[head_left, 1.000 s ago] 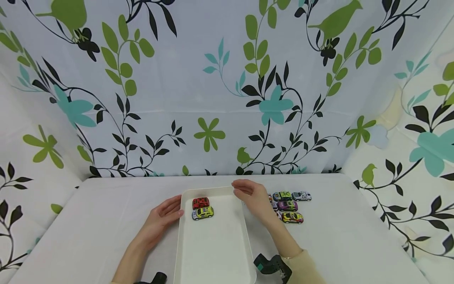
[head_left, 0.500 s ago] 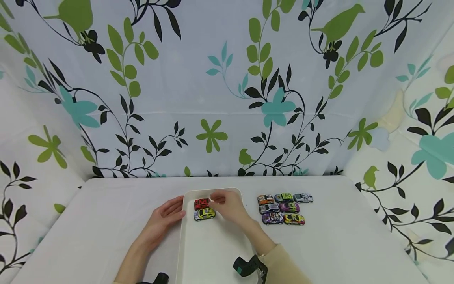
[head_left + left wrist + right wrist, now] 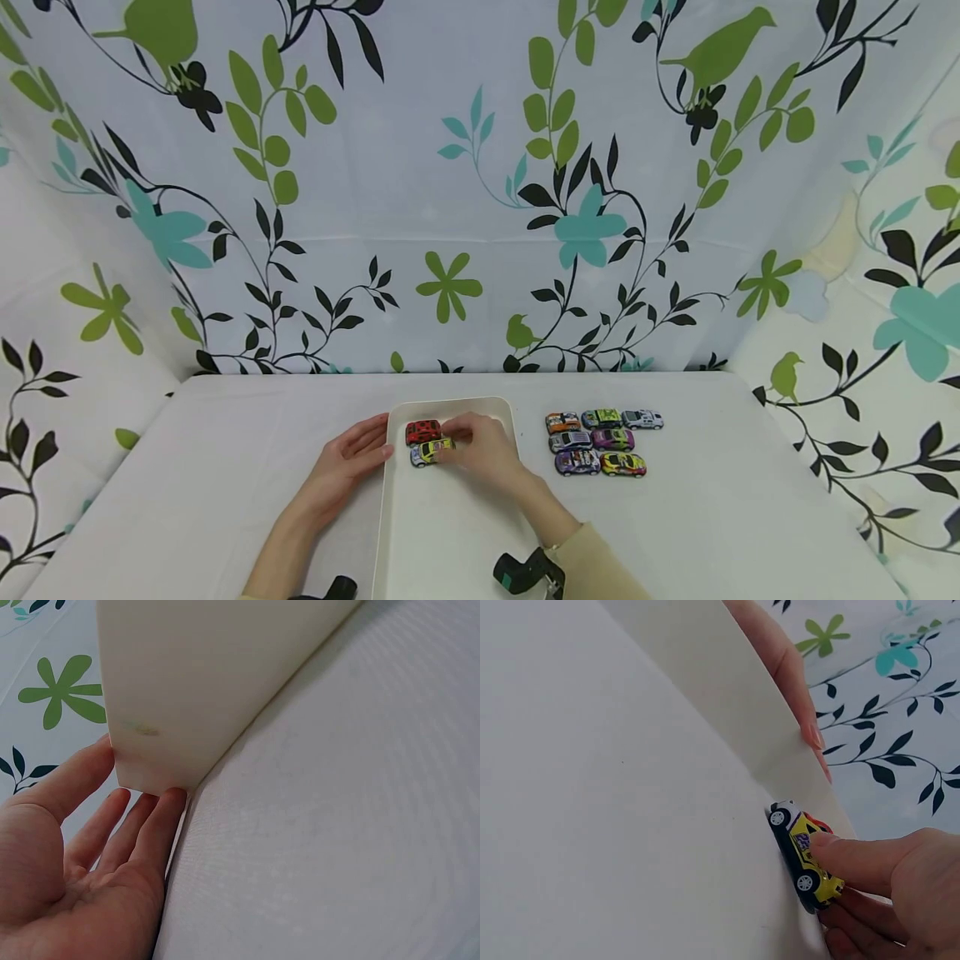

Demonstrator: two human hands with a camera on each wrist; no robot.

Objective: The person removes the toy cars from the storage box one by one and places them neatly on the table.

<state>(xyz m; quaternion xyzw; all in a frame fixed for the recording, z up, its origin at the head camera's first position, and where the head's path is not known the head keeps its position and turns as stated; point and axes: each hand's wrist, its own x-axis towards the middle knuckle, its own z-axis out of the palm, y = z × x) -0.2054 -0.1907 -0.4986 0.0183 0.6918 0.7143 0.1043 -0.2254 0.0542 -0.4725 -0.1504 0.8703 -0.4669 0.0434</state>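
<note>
A white tray (image 3: 442, 525) lies on the table with two small toy cars inside, near its far left corner. The red toy car (image 3: 422, 431) is against the far side, and the yellow toy car (image 3: 426, 453) sits just nearer. My right hand (image 3: 483, 454) reaches into the tray and pinches the yellow car; in the right wrist view the thumb is on the car's side (image 3: 801, 855) and the other fingers are at its end. My left hand (image 3: 345, 462) touches the tray's outer left wall, fingers fairly straight near the corner (image 3: 161, 769).
To the right of the tray, several more toy cars (image 3: 600, 442) stand grouped in rows on the white-covered table (image 3: 712, 517). A patterned curtain (image 3: 337, 208) rises behind the table and on both sides. Each wrist carries a black camera mount (image 3: 528, 571).
My right hand has left the tray's far right corner and come in over the tray, first to the red car, then to the yellow one. The red car has shifted slightly left. The left hand stays put.
</note>
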